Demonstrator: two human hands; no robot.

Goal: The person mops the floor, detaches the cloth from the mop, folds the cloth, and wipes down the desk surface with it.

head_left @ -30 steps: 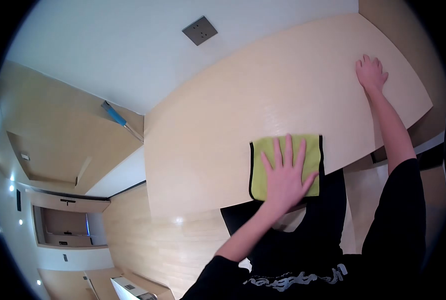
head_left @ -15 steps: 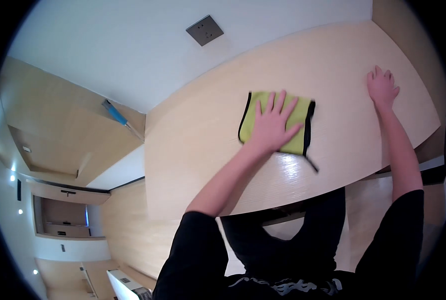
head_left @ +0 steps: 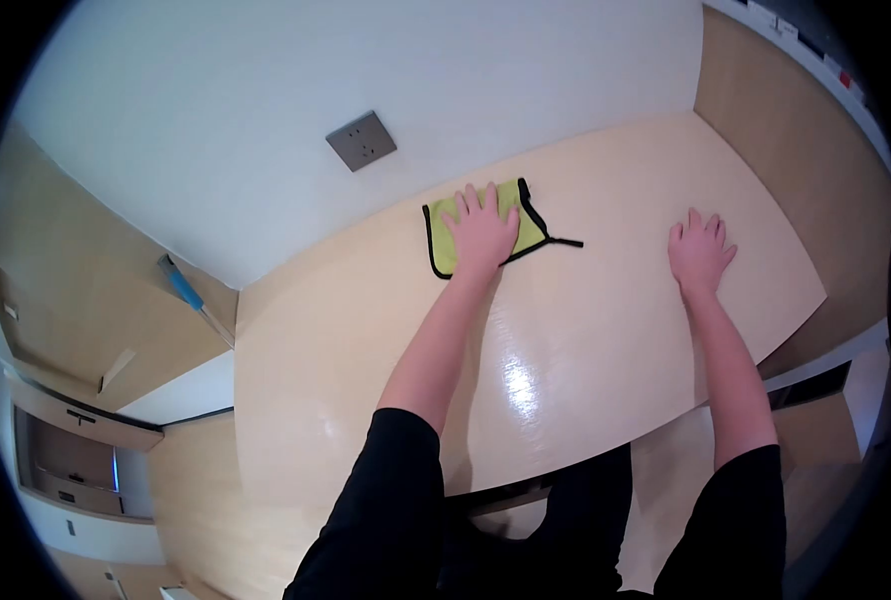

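My left hand lies flat with its fingers spread on a yellow-green cloth with black edging. The cloth rests on the light wooden table near its wall side, and a black loop sticks out from its right corner. Farther right, my right hand rests on the bare wood, fingers apart and holding nothing.
A grey socket plate is on the white wall behind the table. At the left, a blue-handled tool leans by the table's corner. A wooden panel borders the right side. Light glares on the tabletop.
My left hand and the cloth have moved from the table's front edge to near the wall. My right hand stays on the table's right part, while the view has shifted.
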